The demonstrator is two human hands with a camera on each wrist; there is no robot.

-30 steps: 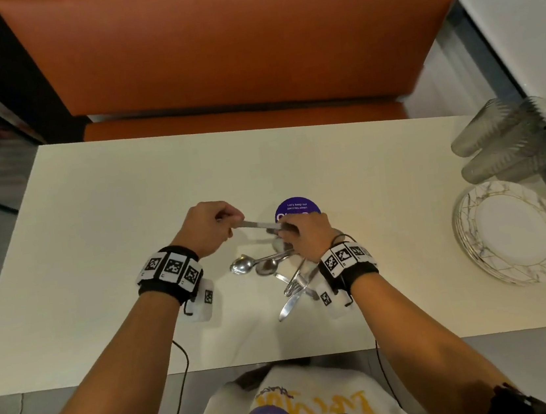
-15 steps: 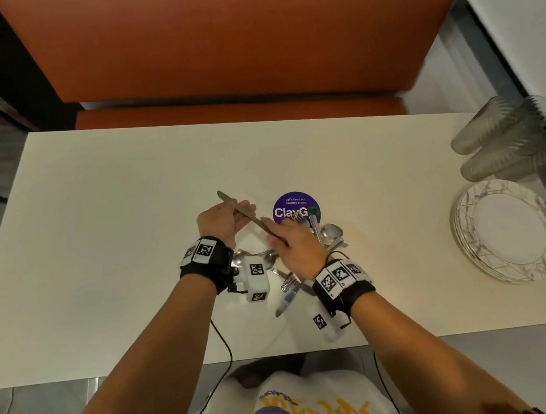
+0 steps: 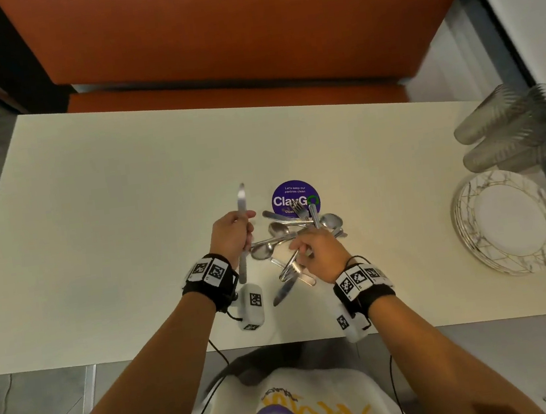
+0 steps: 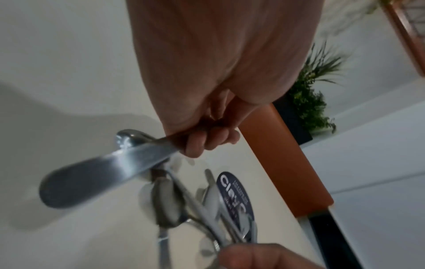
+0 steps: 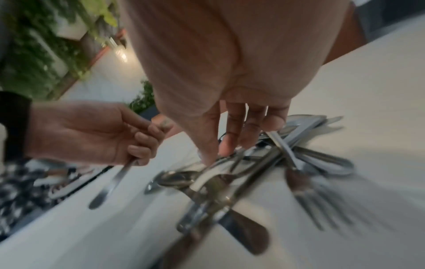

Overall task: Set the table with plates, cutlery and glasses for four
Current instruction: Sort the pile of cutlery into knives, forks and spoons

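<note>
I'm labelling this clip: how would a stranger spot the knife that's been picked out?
On the cream table, find the cutlery pile beside the purple sticker. Left of it, the left hand grips one knife, the only piece lifted clear, blade pointing away.

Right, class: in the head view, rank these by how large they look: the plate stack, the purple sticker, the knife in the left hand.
1. plate stack
2. knife, long but thin
3. purple sticker, partly covered by cutlery

I stand in an office pantry or canteen: an orange upholstered booth bench (image 3: 226, 30) lines a pale tabletop (image 3: 109, 199) bearing a purple sticker (image 3: 294, 195) reading "Let's keep our pantries clean", with potted greenery (image 4: 308, 102) along the wall behind.
</note>
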